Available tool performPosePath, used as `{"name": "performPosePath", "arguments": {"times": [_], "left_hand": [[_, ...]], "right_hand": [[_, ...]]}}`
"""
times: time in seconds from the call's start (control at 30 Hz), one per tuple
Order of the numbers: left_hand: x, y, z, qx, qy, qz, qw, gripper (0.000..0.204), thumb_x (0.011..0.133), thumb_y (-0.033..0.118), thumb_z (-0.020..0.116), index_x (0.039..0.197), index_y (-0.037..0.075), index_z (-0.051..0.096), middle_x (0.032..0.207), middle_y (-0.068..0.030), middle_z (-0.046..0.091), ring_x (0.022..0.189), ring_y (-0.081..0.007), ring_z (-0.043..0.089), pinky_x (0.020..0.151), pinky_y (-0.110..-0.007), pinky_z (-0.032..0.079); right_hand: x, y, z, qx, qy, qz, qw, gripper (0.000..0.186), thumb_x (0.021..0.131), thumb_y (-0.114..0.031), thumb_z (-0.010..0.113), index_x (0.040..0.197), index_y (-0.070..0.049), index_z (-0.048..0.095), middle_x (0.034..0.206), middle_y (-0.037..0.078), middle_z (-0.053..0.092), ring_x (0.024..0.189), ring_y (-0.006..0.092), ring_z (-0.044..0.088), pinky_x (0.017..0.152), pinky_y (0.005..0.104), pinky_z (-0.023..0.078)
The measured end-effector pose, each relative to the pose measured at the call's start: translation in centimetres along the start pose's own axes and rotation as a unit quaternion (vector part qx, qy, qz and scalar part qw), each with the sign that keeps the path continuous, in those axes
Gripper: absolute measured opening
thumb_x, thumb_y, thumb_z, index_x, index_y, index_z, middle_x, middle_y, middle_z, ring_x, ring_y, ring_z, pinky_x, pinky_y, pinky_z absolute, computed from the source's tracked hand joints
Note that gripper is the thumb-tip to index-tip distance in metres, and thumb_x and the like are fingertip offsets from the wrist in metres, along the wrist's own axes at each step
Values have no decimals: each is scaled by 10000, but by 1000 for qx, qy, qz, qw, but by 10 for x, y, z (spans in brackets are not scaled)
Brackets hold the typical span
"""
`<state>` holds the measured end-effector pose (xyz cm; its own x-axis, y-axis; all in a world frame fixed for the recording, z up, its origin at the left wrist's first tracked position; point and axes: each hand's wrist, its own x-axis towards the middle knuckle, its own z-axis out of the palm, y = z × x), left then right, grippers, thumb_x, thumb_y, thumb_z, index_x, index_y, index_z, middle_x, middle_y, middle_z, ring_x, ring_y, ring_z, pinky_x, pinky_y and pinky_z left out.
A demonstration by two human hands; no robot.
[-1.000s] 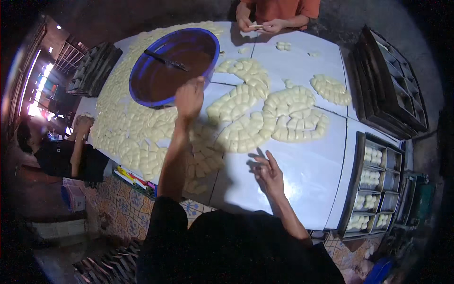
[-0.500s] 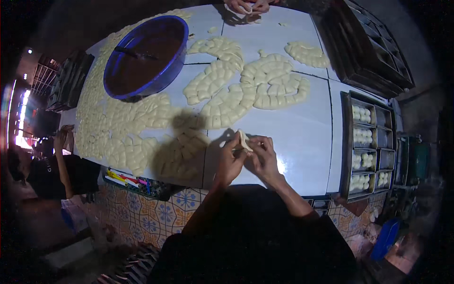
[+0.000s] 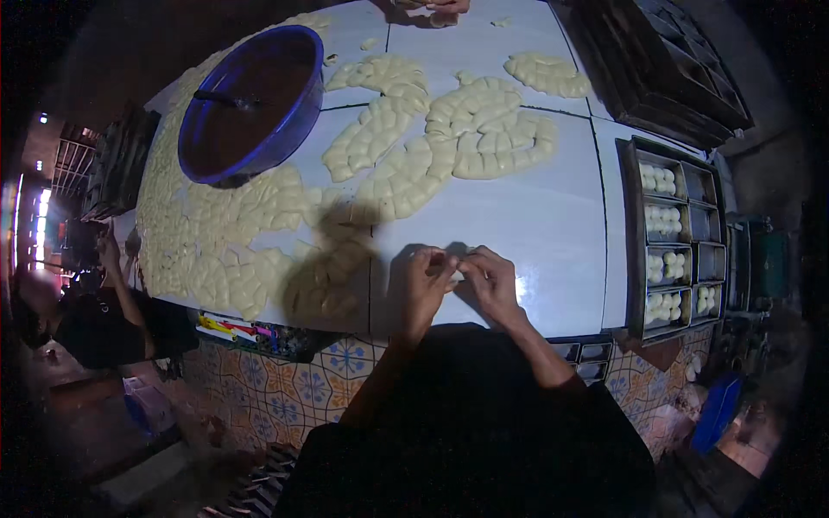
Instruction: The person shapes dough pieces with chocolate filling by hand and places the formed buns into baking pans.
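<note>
Over the near part of the white table [image 3: 553, 250], my left hand [image 3: 423, 292] and my right hand [image 3: 496, 289] meet fingertip to fingertip. Both are closed in a pinch around a small pale piece of dough [image 3: 457, 275], mostly hidden by the fingers. Beyond them lie curved rows of cut dough pieces [image 3: 406, 181], with another cluster of dough pieces [image 3: 547, 74] farther back. Many more cut pieces [image 3: 229, 276] spread over the left side, partly under my shadow.
A blue basin [image 3: 298, 129] of brown filling with a dark-handled utensil stands at the far left. On the right, a set of metal tins [image 3: 637, 259] holds dough balls in several compartments; dark tins [image 3: 652, 86] are stacked behind. A co-worker's hands [image 3: 440, 10] work at the far edge; another person [image 3: 95, 324] is at left.
My fingers have closed over the dough, which stood up as a folded flap between them before. The whole view has shifted slightly, so the table's things sit a little higher and farther left.
</note>
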<state>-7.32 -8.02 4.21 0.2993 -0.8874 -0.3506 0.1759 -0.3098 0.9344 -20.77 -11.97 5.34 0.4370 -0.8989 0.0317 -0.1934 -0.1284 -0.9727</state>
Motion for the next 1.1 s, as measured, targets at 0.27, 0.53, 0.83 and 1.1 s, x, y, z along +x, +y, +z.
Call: {"name": "performPosePath", "arguments": {"times": [0.27, 0.53, 0.83, 1.1], "left_hand": [[-3, 9, -7, -87, -128, 111, 982, 430, 794, -65, 644, 1155, 11, 422, 1009, -71, 539, 916, -150, 600, 718, -269, 512], [14, -18, -51, -39, 87, 214, 972, 139, 852, -10, 570, 990, -20, 558, 959, -124, 632, 936, -185, 601, 870, -290, 458], [10, -53, -112, 10, 181, 154, 971, 133, 860, 12, 575, 984, -33, 582, 936, -102, 646, 855, -164, 620, 801, -279, 488], [-2, -33, -98, 206, 240, 141, 938, 120, 873, 70, 564, 920, -22, 627, 913, -116, 665, 856, -173, 616, 798, -302, 479]], "right_hand": [[9, 10, -21, 175, -204, 196, 943, 360, 941, -163, 507, 1281, -44, 496, 1025, 76, 606, 833, 123, 550, 674, 258, 471], [47, 48, -25, 43, 15, 80, 996, 296, 761, -10, 597, 1053, -13, 643, 1115, 119, 620, 920, 216, 616, 794, 307, 498], [54, 10, -14, -93, 57, -67, 992, 211, 763, -60, 576, 949, -31, 670, 1040, 162, 635, 1034, 333, 556, 896, 388, 443], [80, 24, 80, -86, -174, -164, 967, 308, 793, -30, 560, 1099, -28, 596, 1104, 165, 591, 1026, 353, 521, 920, 403, 417]]}}
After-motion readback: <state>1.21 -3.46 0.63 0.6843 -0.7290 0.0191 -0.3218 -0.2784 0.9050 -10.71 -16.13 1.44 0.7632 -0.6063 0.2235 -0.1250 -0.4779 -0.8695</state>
